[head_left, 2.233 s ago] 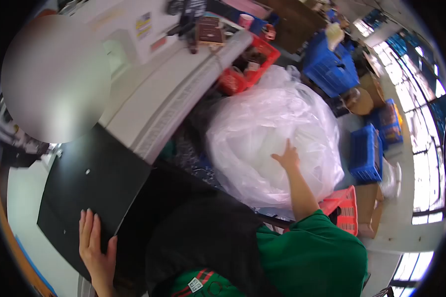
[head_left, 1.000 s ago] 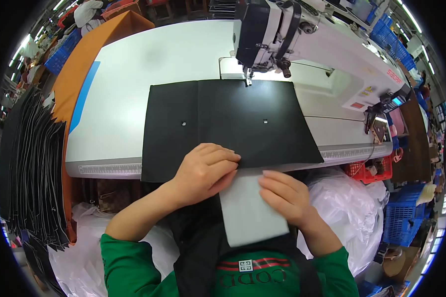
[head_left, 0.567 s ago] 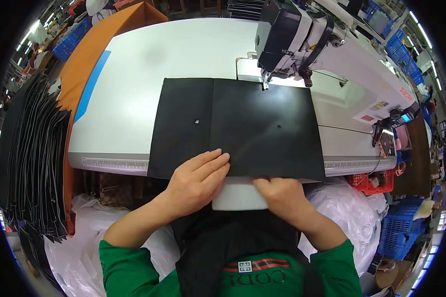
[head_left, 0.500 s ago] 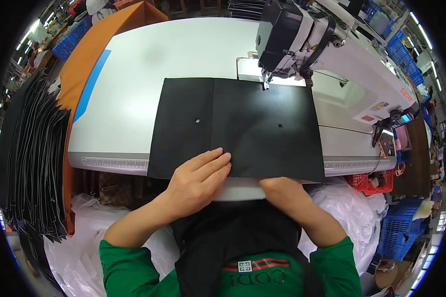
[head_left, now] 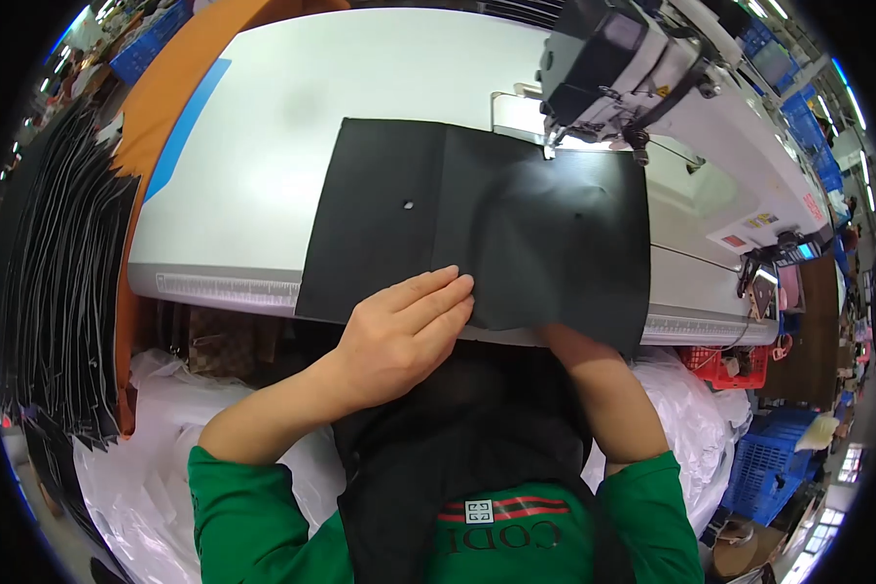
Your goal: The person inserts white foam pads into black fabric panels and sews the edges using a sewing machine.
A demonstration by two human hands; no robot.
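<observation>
A black leather-like panel lies on the white sewing machine bed, with a small hole on its left part and a lengthwise crease. My left hand rests flat on the panel's near edge, fingers stretched out and holding nothing. My right hand reaches under the panel's near right edge, its fingers hidden beneath. Above that spot the panel bulges upward. The panel's far edge lies by the presser foot of the sewing machine.
At left, a thick stack of black panels hangs over an orange support. A ruler strip runs along the bed's front edge. To the right are a red basket and a blue crate. White plastic sheeting lies below.
My right hand has slid farther under the panel, whose right part now bulges and whose near edge is lifted. My left hand stays flat on it. The view has shifted slightly.
</observation>
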